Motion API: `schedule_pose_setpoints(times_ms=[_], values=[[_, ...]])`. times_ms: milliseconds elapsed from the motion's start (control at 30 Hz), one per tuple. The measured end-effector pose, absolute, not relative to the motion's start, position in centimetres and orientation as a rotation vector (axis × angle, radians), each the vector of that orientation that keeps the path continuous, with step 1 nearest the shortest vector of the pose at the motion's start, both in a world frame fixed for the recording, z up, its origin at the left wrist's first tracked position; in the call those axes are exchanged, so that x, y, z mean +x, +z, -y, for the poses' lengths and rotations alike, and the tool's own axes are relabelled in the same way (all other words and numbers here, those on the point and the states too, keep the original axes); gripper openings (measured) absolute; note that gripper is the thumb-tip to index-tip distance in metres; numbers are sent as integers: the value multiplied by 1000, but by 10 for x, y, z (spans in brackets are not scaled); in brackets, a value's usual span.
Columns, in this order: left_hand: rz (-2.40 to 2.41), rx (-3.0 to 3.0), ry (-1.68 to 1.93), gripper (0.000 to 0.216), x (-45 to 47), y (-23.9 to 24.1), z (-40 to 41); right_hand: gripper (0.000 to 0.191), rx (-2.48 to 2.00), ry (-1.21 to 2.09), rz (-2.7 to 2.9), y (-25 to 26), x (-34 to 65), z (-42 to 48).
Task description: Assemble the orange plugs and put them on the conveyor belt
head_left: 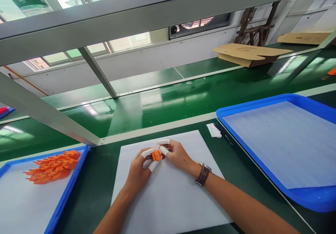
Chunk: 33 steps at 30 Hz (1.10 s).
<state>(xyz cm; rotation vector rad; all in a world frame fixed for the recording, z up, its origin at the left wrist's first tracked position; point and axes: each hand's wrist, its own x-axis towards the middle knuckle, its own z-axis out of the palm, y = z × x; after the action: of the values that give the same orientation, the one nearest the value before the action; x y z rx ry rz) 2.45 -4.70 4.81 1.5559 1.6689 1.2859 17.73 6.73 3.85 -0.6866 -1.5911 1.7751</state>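
Note:
Between the thumb and fingers of my left hand is a small orange part, its kind too small to make out. White finger cots cover several of my fingertips. My right hand is at the right side of the part, thumb and index finger pinched close together; whatever they hold is too small to name. Both hands are above a white sheet of paper on the dark green table. A watch with a brown strap is on my right wrist.
At the left, a blue tray holds several orange pieces in rows. On the right lies a paper-lined blue tray. A white slip and a thin black tool lie beside it. Metal frame bars cross ahead; cardboard lies farther back.

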Motion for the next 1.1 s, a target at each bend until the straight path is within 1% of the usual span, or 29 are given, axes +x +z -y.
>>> schedule_pose_setpoints(times_ms=[100, 233, 300, 467, 600, 667, 767, 800, 933, 1000, 1100], values=[[-1654, 1523, 1312, 34, 25, 46, 48, 29, -704, 1782, 1584, 41, 178, -67], [-1598, 1453, 1396, 34, 24, 43, 46, 30, -657, 1686, 1690, 38, 178, -63], [-1646, 1362, 1476, 35, 16, 45, 45, 30, -642, 1633, 1772, 34, 178, -60], [-2059, 1084, 1805, 46, -27, 78, 65, 31, -645, 1576, 1874, 27, 181, -58], [-2272, 1033, 1970, 52, -78, 109, 120, 36, -649, 1621, 1867, 25, 182, -57], [-2411, 869, 2025, 56, -113, 119, 154, 37, -647, 1621, 1871, 24, 182, -57], [-2846, 434, 1925, 58, -171, 128, 204, 34, -647, 1596, 1886, 21, 180, -58], [-2908, 309, 1885, 59, -188, 129, 218, 34, -648, 1586, 1893, 20, 180, -58], [-2996, -9, 1738, 45, -233, 121, 258, 33, -639, 1556, 1934, 17, 179, -58], [-2995, -99, 1685, 37, -242, 113, 266, 33, -638, 1546, 1955, 15, 179, -58], [-2953, -133, 1667, 32, -251, 106, 266, 33, -651, 1533, 1970, 13, 178, -58]])
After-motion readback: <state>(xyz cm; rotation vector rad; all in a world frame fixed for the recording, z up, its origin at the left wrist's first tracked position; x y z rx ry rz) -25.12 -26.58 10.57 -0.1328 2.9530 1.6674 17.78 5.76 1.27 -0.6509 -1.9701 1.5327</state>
